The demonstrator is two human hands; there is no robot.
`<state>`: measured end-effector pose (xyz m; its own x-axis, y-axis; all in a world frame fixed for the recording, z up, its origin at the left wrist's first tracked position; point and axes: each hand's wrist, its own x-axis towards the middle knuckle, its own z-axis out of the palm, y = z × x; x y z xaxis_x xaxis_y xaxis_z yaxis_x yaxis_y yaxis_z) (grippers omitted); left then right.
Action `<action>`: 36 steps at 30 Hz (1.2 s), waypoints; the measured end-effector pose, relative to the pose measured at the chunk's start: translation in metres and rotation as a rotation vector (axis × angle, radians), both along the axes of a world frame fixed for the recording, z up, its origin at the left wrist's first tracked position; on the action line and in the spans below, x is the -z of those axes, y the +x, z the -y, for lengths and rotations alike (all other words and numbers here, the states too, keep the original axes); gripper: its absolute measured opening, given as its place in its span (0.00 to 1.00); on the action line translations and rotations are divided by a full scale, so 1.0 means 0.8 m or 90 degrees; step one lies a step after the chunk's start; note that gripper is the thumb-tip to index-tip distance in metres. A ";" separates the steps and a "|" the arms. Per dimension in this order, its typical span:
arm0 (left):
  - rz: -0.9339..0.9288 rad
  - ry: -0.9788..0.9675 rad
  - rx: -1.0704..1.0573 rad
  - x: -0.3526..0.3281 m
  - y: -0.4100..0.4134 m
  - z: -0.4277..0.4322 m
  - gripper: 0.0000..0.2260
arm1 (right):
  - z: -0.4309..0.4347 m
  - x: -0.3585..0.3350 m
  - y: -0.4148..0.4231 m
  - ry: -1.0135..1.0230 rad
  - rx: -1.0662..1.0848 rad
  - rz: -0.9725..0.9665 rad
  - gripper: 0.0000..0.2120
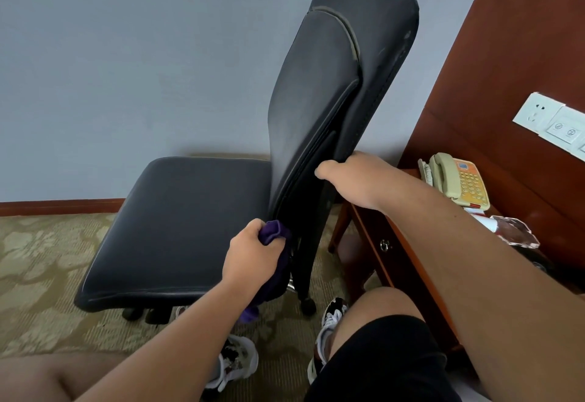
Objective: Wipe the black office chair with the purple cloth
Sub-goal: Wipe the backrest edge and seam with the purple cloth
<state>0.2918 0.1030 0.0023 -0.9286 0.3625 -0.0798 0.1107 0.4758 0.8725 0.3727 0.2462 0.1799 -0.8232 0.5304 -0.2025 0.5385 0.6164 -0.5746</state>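
The black office chair (196, 218) stands side-on in front of me, seat to the left and tall backrest rising at the centre. My left hand (250, 256) is shut on the bunched purple cloth (273, 232), pressed low against the backrest's near edge where it meets the seat; more cloth hangs below my wrist. My right hand (361, 177) grips the backrest's rear edge about halfway up, thumb on the near side and fingers hidden behind it.
A brown wooden bedside table (389, 243) stands close to the right of the chair, with a beige telephone (456, 180) and a glass ashtray (516, 230) on it. Behind it is a wood panel with white sockets (550, 123). Patterned carpet, blue wall, my shoes below.
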 end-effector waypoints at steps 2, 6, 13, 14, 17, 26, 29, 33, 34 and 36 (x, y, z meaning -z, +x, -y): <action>-0.028 0.013 0.002 -0.005 0.000 0.003 0.08 | 0.001 -0.001 -0.001 -0.002 0.002 -0.001 0.14; -0.079 -0.006 0.005 -0.002 -0.002 0.004 0.06 | 0.005 0.000 0.001 -0.012 0.000 -0.017 0.16; 0.017 -0.027 -0.030 0.012 0.008 -0.001 0.08 | 0.007 0.000 0.001 -0.020 -0.002 -0.026 0.10; 0.032 -0.002 -0.030 0.009 0.010 -0.005 0.08 | 0.007 0.001 0.001 -0.023 0.005 -0.034 0.15; 0.049 0.086 -0.010 -0.014 0.013 -0.017 0.09 | 0.006 0.002 0.000 -0.013 0.017 -0.033 0.20; 0.088 0.068 -0.045 0.000 0.011 -0.020 0.13 | 0.003 0.006 0.000 -0.023 0.016 -0.037 0.23; 0.148 0.021 -0.091 0.031 0.011 -0.010 0.14 | 0.007 0.002 0.002 -0.009 0.005 -0.031 0.12; 0.172 0.040 -0.124 0.046 0.005 0.003 0.13 | 0.006 0.004 0.002 -0.009 0.006 -0.035 0.17; 0.150 0.050 -0.121 0.042 0.002 0.004 0.12 | 0.006 0.004 0.002 -0.011 0.007 -0.036 0.16; 0.101 0.069 -0.114 0.029 -0.001 0.004 0.11 | 0.007 0.003 0.001 -0.012 0.005 -0.038 0.14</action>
<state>0.2914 0.0996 -0.0208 -0.9577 0.2081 -0.1987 -0.1085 0.3785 0.9192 0.3734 0.2404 0.1778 -0.8303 0.5330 -0.1630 0.5073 0.6015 -0.6171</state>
